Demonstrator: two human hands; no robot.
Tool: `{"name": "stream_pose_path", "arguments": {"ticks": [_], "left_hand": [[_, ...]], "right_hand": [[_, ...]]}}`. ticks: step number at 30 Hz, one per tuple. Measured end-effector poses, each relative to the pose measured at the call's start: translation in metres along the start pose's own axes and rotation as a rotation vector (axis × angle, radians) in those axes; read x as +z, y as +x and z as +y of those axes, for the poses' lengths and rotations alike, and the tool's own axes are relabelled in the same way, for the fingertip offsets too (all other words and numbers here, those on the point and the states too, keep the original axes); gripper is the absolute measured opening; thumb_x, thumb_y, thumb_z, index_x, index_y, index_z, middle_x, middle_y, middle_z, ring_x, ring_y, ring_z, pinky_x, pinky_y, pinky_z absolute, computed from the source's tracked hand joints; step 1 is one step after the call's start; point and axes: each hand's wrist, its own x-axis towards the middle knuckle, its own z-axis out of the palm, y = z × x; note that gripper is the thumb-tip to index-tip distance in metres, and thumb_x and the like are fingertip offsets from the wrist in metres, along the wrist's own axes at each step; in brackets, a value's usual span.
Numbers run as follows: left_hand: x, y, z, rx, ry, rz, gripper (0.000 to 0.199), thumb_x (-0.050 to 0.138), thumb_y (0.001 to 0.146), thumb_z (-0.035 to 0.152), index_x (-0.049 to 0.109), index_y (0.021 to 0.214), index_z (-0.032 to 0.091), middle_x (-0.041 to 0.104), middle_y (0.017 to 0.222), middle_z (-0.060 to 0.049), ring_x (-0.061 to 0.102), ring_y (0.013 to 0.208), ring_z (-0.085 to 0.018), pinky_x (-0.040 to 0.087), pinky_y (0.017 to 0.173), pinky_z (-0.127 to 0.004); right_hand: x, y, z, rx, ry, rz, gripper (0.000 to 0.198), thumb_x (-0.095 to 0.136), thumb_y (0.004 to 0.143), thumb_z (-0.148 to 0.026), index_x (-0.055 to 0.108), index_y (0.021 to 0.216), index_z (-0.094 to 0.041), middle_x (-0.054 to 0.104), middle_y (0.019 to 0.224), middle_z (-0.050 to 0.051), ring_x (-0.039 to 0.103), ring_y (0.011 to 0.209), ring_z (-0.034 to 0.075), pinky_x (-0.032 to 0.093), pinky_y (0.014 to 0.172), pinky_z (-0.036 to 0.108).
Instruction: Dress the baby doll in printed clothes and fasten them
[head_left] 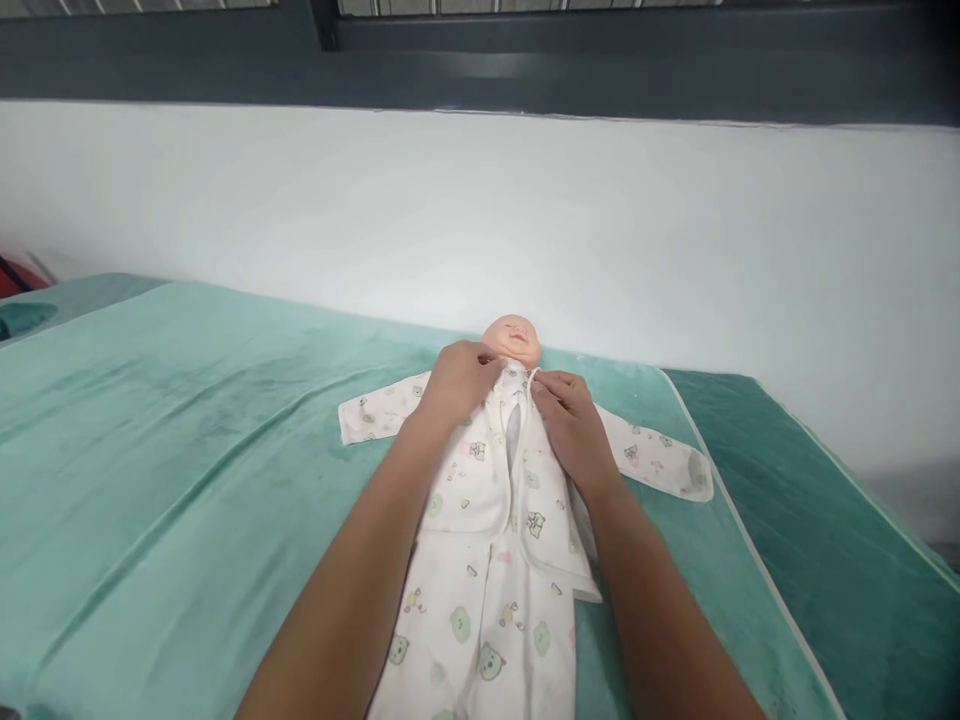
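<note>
A baby doll (pixel 516 338) lies on its back, its head toward the wall. It wears a white printed baby jacket (pixel 469 480) with both sleeves stretched out to the sides, and matching white trousers (pixel 480 640). The jacket's front edges hang apart below the neck. At the collar, my left hand (pixel 461 378) pinches the edge on the left side. My right hand (pixel 571 415) grips the other front edge just under the doll's chin on the right. The fingertips of both hands are partly hidden.
A light green blanket (pixel 210 450) with some creases lies under the doll. Darker green cloth (pixel 810 500) shows at the right. Behind stands a white wall (pixel 450 210) beneath a dark window frame (pixel 562 75). Something red (pixel 19 275) is at the far left edge.
</note>
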Motion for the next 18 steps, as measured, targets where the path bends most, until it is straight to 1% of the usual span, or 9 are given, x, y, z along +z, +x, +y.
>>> {"name": "stream_pose_path", "arguments": {"ticks": [3,5,8,10,13,15,18], "left_hand": [[0.003,0.003,0.000,-0.050,-0.019,0.002,0.013,0.059,0.077,0.024,0.067,0.069,0.019,0.069,0.076,-0.003,0.058,0.072,-0.017,0.041,0.067,-0.029],[0.003,0.002,-0.001,-0.072,-0.059,0.004,0.008,0.061,0.077,0.023,0.067,0.072,0.019,0.071,0.082,-0.004,0.060,0.074,-0.017,0.042,0.068,-0.029],[0.002,0.002,-0.001,-0.074,-0.120,-0.004,0.007,0.062,0.077,0.022,0.066,0.072,0.019,0.070,0.079,-0.003,0.059,0.071,-0.016,0.042,0.067,-0.027],[0.002,0.003,0.001,-0.088,-0.206,-0.007,0.008,0.061,0.077,0.024,0.065,0.072,0.018,0.068,0.075,-0.003,0.056,0.066,-0.014,0.041,0.063,-0.027],[0.006,0.006,0.005,-0.109,-0.333,-0.004,0.011,0.062,0.078,0.026,0.063,0.072,0.017,0.065,0.071,-0.002,0.053,0.060,-0.012,0.039,0.059,-0.026],[0.010,0.007,0.006,-0.110,-0.339,0.009,0.010,0.063,0.077,0.024,0.064,0.070,0.017,0.066,0.071,-0.002,0.054,0.061,-0.012,0.039,0.060,-0.027],[0.015,0.006,0.003,-0.117,-0.329,0.009,0.007,0.063,0.076,0.023,0.066,0.072,0.017,0.070,0.078,-0.004,0.059,0.068,-0.014,0.042,0.064,-0.028]], "right_hand": [[0.001,0.000,0.000,-0.012,0.007,0.016,0.026,0.055,0.087,-0.043,0.072,0.097,-0.025,0.052,0.110,0.007,0.052,0.114,0.024,0.039,0.105,0.042],[0.002,0.000,0.000,-0.023,0.017,0.042,0.025,0.058,0.085,-0.042,0.071,0.098,-0.025,0.049,0.111,0.007,0.053,0.111,0.023,0.042,0.102,0.040],[0.003,0.000,0.000,-0.029,0.013,0.090,0.025,0.062,0.083,-0.041,0.071,0.100,-0.025,0.044,0.117,0.007,0.055,0.105,0.021,0.046,0.096,0.038],[0.003,0.000,0.000,-0.042,0.004,0.097,0.024,0.062,0.082,-0.039,0.071,0.099,-0.025,0.048,0.116,0.007,0.056,0.100,0.020,0.047,0.094,0.038],[0.002,0.001,-0.001,-0.052,0.038,0.063,0.021,0.059,0.084,-0.037,0.071,0.095,-0.024,0.060,0.109,0.005,0.059,0.101,0.021,0.046,0.095,0.038],[0.001,0.002,0.000,-0.046,0.086,0.043,0.021,0.059,0.083,-0.037,0.071,0.095,-0.024,0.065,0.111,0.005,0.060,0.104,0.022,0.045,0.096,0.038],[0.000,0.005,0.000,-0.048,0.153,0.026,0.023,0.060,0.083,-0.037,0.071,0.098,-0.025,0.066,0.118,0.004,0.060,0.110,0.022,0.045,0.098,0.037]]}}
